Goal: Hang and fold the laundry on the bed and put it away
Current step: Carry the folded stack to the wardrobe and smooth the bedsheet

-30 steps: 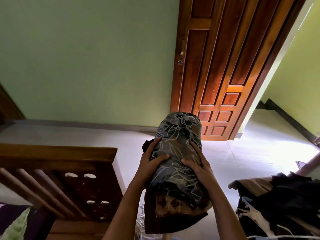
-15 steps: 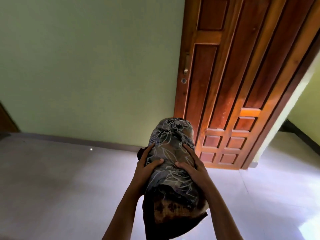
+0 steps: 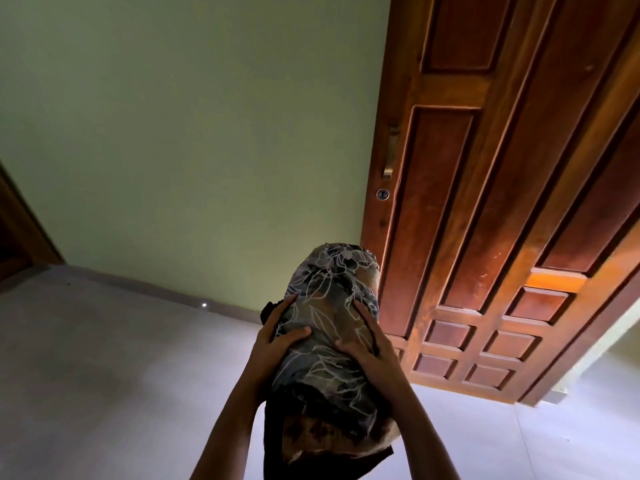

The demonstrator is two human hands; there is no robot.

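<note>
Near the door (image 3: 485, 202), left hand (image 3: 277, 339) and right hand (image 3: 372, 349) clasp folded laundry (image 3: 332, 285).

One left hand (image 3: 277, 342), one right hand (image 3: 372, 351), one folded laundry bundle (image 3: 329, 382), one wooden door (image 3: 519, 168), one handle (image 3: 391, 152).

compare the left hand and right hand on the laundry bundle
The left hand wraps the left side of the laundry bundle, fingers partly hidden; the right hand lies on the right side, fingers in full view. The left hand's fingers lie beside a dark cloth poking out; the right hand's touch only leaf print. Both hold the bundle, thumbs across its top.
</note>
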